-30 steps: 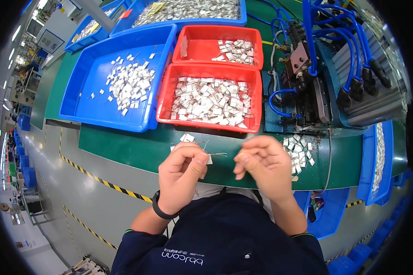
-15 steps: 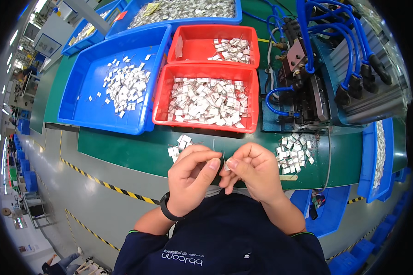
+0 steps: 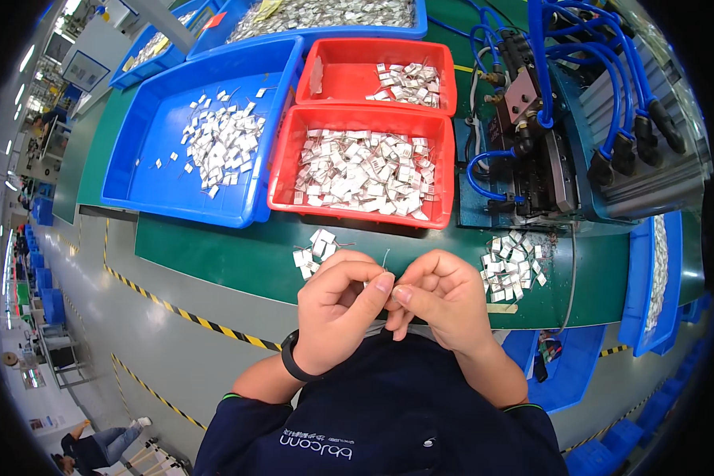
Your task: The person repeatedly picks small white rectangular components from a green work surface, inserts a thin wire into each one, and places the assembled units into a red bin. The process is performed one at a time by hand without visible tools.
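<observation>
My left hand (image 3: 337, 309) and my right hand (image 3: 444, 301) meet fingertip to fingertip above the front edge of the green table (image 3: 214, 250). A thin wire (image 3: 386, 258) stands up from the left thumb and forefinger, which are pinched together. The right thumb and forefinger are closed too, on a small white part that the fingers now hide. Just beyond my left hand lies a small pile of white wire-leaded parts (image 3: 322, 244). To the right of my right hand is a larger pile of such parts (image 3: 514, 266).
Two red bins (image 3: 282, 170) and a blue bin (image 3: 143, 190) of white parts stand beyond my hands. At the right back is a machine (image 3: 559, 170) with blue air hoses (image 3: 541, 71). Another blue bin (image 3: 639, 285) sits at the right edge.
My left fingertips have moved right and now touch the right ones, covering the small white part that showed between the right fingers. The view has shifted slightly.
</observation>
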